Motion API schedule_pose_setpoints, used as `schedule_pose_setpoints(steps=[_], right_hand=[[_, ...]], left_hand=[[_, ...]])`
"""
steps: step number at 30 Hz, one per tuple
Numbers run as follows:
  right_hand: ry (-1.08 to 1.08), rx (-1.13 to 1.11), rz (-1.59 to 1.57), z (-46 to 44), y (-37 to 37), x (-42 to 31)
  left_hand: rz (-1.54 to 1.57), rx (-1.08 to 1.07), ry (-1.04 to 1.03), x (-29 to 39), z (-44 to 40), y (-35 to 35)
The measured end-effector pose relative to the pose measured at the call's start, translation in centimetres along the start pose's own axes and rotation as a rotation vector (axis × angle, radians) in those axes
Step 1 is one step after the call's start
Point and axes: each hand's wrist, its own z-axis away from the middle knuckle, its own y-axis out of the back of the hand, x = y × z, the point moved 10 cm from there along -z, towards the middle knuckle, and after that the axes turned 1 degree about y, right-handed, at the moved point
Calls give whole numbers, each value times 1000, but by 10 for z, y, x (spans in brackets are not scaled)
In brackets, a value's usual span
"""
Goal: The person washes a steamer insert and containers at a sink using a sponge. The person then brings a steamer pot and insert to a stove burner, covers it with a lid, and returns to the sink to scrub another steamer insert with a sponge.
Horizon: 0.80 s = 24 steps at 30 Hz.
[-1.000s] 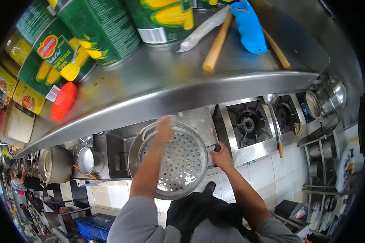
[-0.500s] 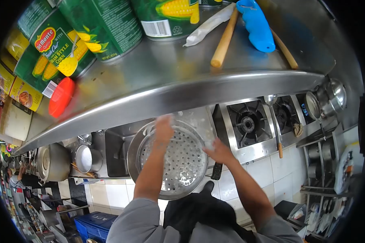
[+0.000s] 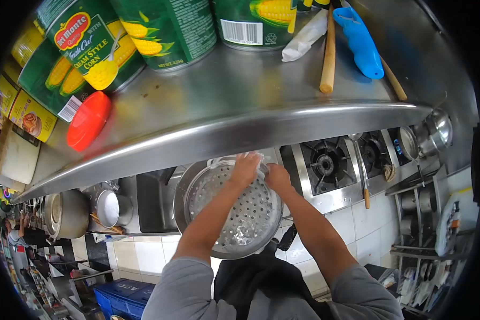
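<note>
While both hands meet at the far rim of one perforated metal strainer, ten or more small holes show across its wet floor, and one wide metal pan shows along its left side. The left hand, on the strainer's far edge, has its fingers bent and gripping one white cloth, though blur and smallness leave its material uncertain. The right hand lies just right of that, fingers curled at the strainer's rim; whether they clasp it, I cannot tell. One black handle sits just beside the strainer's near right side. Right of the strainer are two burners and one ladle; left of it, one sink basin, one small pot and one large pot. Beyond the strainer, one steel shelf bears at least four green cans, one red lid, one blue handle and two wooden sticks.
</note>
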Motion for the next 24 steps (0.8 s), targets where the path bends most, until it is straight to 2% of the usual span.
schedule_pose_setpoints(steps=[2, 4, 6, 7, 9, 11, 12, 13, 14, 16, 18, 19, 21, 23, 24], right_hand=[[17, 32, -37, 2, 1, 4], [-30, 73, -113, 24, 2, 19], [-76, 97, -141, 49, -5, 21], [-124, 115, -165, 55, -9, 21], [-114, 72, -88, 37, -15, 13], [-96, 29, -4, 7, -20, 8], [3, 34, -68, -9, -19, 4], [105, 44, -134, -18, -16, -4], [108, 45, -131, -15, -14, -5], [27, 113, -146, 11, -4, 12], [-38, 141, -122, 41, -3, 22], [-106, 170, -107, 50, 0, 26], [-118, 142, -68, 50, -5, 23], [-96, 53, -37, 16, -17, 20], [-97, 54, -37, 6, -13, 16]], left_hand=[[25, -65, -86, -27, 4, -18], [-61, -64, 106, -89, 28, 41], [-100, 87, 222, -99, 58, 91], [-110, 83, 212, -97, 54, 82], [-176, 106, 448, -96, 55, 42], [-63, 180, 137, -31, 27, 20], [-63, 180, 147, -31, 25, 25], [-20, 152, -19, -15, 14, 34], [25, 122, -189, 1, 8, 38], [-79, 43, 69, -55, 16, 57], [-272, 54, 146, -91, 43, 78], [-276, 53, 133, -85, 42, 77], [-326, 228, 221, -69, 51, 85], [-218, 133, 87, -36, 22, 36], [-217, 133, 86, -27, 16, 36]])
